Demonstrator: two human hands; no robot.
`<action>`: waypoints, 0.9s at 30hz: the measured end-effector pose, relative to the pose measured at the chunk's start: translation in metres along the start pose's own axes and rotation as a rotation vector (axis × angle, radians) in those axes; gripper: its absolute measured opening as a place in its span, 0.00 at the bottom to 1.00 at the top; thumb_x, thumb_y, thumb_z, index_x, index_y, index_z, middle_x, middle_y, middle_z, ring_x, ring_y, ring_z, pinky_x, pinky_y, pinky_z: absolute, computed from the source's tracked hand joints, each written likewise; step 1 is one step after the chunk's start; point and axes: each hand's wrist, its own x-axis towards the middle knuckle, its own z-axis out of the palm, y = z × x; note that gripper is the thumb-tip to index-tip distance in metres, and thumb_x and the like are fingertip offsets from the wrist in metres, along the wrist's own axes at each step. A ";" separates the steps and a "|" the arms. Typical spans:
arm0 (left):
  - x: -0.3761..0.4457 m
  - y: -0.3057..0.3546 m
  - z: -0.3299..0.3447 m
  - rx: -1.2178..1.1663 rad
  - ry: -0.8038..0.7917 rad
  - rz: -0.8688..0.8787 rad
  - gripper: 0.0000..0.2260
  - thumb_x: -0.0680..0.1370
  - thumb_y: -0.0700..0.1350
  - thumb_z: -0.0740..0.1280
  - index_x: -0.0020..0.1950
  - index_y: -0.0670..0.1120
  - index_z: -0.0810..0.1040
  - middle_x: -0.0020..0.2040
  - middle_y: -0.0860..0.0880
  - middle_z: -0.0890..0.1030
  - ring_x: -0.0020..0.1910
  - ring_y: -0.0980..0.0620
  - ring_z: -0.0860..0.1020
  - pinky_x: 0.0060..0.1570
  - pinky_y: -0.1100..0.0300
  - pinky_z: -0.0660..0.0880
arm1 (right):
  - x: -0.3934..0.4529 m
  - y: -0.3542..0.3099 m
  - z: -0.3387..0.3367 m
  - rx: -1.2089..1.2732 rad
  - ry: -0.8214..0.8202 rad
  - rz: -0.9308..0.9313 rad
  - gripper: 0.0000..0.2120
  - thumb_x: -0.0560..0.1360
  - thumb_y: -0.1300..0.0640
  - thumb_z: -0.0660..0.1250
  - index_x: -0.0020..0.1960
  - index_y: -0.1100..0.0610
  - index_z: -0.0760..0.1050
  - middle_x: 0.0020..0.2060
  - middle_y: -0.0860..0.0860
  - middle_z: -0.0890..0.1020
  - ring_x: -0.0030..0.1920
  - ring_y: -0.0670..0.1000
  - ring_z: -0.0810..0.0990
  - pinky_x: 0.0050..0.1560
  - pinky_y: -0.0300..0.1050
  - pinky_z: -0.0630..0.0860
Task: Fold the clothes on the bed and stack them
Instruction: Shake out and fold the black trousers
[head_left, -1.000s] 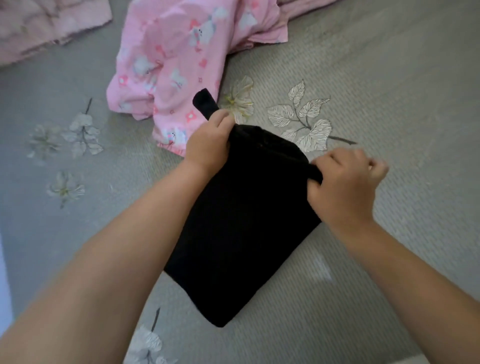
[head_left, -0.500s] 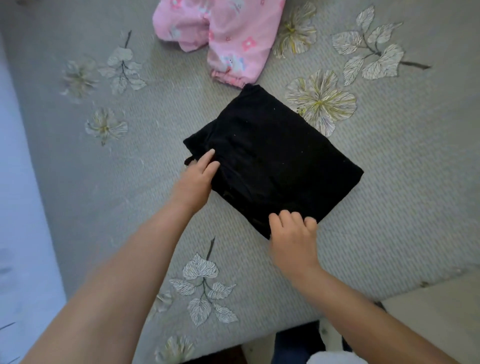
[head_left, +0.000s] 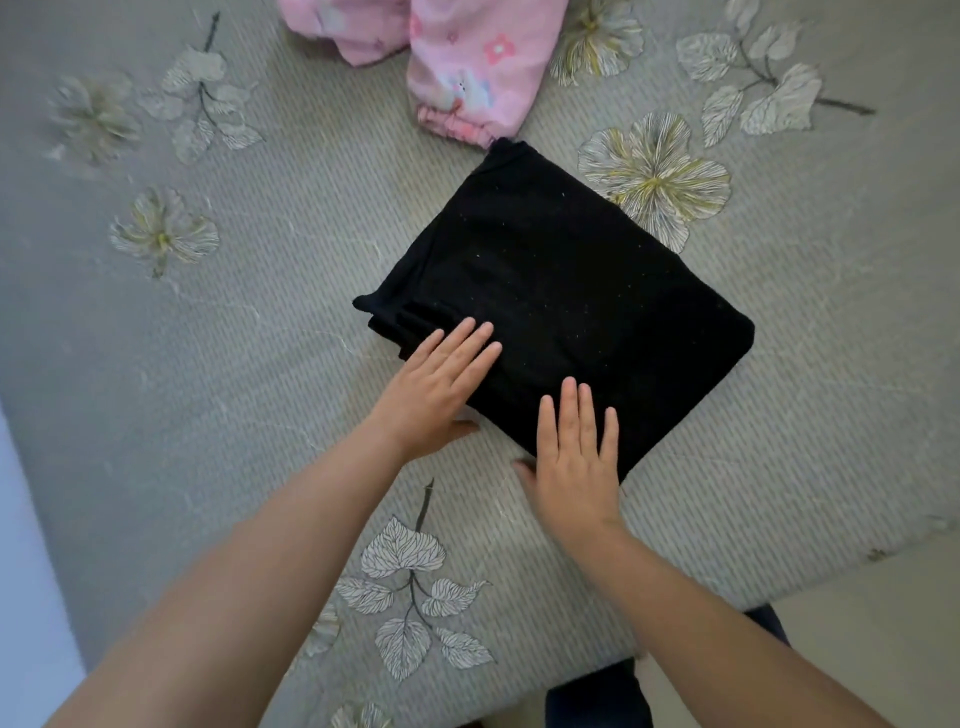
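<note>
A black garment (head_left: 566, 291), folded into a flat rectangle, lies on the grey flowered bed cover (head_left: 249, 322). My left hand (head_left: 439, 387) rests flat on its near left edge, fingers straight. My right hand (head_left: 574, 457) lies flat on the near corner of the same fold, fingers straight and slightly spread. A pink printed garment (head_left: 457, 57) lies unfolded at the top, its gathered cuff touching the far corner of the black one.
The bed's near edge runs along the bottom right, with pale floor (head_left: 872, 649) beyond it. A dark trouser leg (head_left: 597, 696) shows below the edge. A pale blue surface (head_left: 26, 571) borders the bed at the left.
The black garment was held up by both hands, then laid down folded on the bed. Both hands have let go of it and now lie flat on its near edge.
</note>
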 end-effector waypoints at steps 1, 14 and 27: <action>0.006 -0.005 0.005 -0.019 -0.018 -0.010 0.40 0.72 0.53 0.69 0.70 0.46 0.42 0.72 0.48 0.43 0.70 0.48 0.38 0.69 0.57 0.36 | 0.003 0.004 0.003 -0.003 0.002 -0.008 0.39 0.59 0.42 0.76 0.62 0.64 0.73 0.61 0.64 0.75 0.61 0.61 0.75 0.56 0.63 0.72; 0.031 0.009 0.000 -0.022 0.219 -0.119 0.28 0.58 0.25 0.75 0.58 0.31 0.75 0.57 0.34 0.78 0.55 0.34 0.77 0.56 0.39 0.66 | 0.023 0.050 -0.034 0.277 0.003 -0.102 0.34 0.62 0.75 0.72 0.65 0.74 0.65 0.63 0.68 0.71 0.64 0.61 0.73 0.62 0.51 0.71; 0.086 0.166 -0.091 0.142 0.266 -0.141 0.26 0.50 0.21 0.74 0.46 0.29 0.79 0.44 0.34 0.82 0.41 0.36 0.82 0.34 0.40 0.76 | -0.002 0.247 -0.092 -0.003 0.012 -0.501 0.27 0.78 0.71 0.51 0.72 0.69 0.43 0.73 0.66 0.51 0.74 0.60 0.52 0.73 0.47 0.48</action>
